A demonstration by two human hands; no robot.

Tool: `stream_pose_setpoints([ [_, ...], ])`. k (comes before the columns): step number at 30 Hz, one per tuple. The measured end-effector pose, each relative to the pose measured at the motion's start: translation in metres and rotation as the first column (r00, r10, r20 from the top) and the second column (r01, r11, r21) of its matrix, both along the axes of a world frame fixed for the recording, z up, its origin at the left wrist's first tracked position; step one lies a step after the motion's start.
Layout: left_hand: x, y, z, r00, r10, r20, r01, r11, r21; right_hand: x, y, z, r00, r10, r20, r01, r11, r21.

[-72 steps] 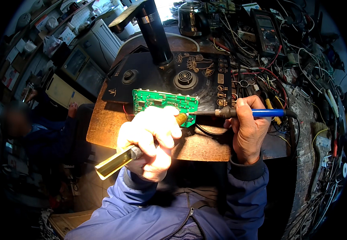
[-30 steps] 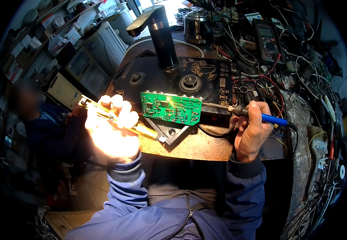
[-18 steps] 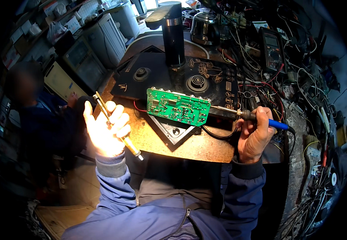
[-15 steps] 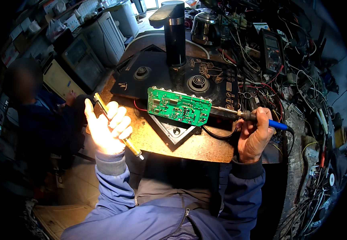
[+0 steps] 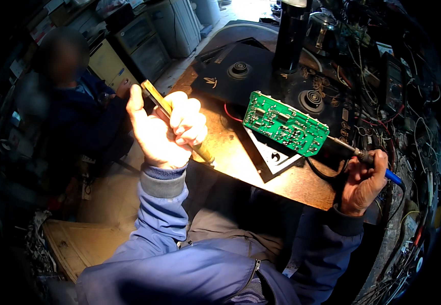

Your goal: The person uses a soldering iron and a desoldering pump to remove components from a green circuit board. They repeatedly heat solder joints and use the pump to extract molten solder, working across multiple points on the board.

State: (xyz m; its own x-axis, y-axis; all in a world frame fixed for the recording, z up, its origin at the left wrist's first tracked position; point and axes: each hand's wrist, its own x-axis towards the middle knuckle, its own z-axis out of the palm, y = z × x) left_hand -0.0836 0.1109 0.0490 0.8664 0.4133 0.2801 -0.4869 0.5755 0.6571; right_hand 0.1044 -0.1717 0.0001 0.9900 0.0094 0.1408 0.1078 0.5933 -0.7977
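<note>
My left hand (image 5: 165, 127), brightly lit, is closed around a yellow desoldering pump (image 5: 157, 97), which slants across the palm. Its lower end comes out below my fingers. In my right hand (image 5: 365, 183) is a soldering iron (image 5: 392, 176) with a blue handle and a metal shaft. The iron's tip meets the right edge of a green circuit board (image 5: 285, 124); whether it touches or passes behind cannot be seen. Solder joints face up on the tilted board, and a red wire (image 5: 232, 115) runs from its left side.
Behind the board lies a black two-burner electric stove panel (image 5: 261, 66) on a wooden table (image 5: 220, 147). A metal-framed square part (image 5: 276, 156) sits under the board. Tangled wires and a multimeter (image 5: 394, 84) crowd the right. A seated person (image 5: 83, 109) is at left.
The view has swung left, so the bench appears farther right. My left hand has turned slightly with the pump, whose white tip no longer shows plainly. My right hand keeps the iron at the board's edge.
</note>
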Motion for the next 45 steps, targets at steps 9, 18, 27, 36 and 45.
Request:
stream_pose_setpoints([
  [9, -0.011, 0.001, 0.024, 0.972, 0.186, 0.141, -0.213, 0.953, 0.214, 0.000, -0.002, -0.002, 1.000, 0.011, 0.008, -0.012, 1.000, 0.010],
  [18, -0.020, -0.001, 0.025, 0.915, 0.347, 0.207, -0.377, 0.917, 0.129, 0.000, -0.002, -0.004, 0.998, 0.038, 0.044, -0.038, 0.999, 0.006],
  [27, -0.018, 0.026, 0.014, 0.964, 0.214, 0.161, -0.171, 0.955, -0.242, 0.000, -0.001, -0.002, 0.999, 0.021, 0.025, -0.022, 0.999, 0.025],
  [36, -0.004, 0.021, -0.010, 0.980, 0.201, -0.002, -0.200, 0.976, -0.091, -0.006, 0.003, 0.004, 1.000, 0.011, 0.010, -0.011, 1.000, -0.015],
  [45, 0.009, -0.023, -0.030, 0.925, 0.363, -0.113, -0.272, 0.840, 0.470, -0.006, -0.002, 0.006, 0.998, 0.043, 0.044, -0.042, 0.999, -0.013],
])
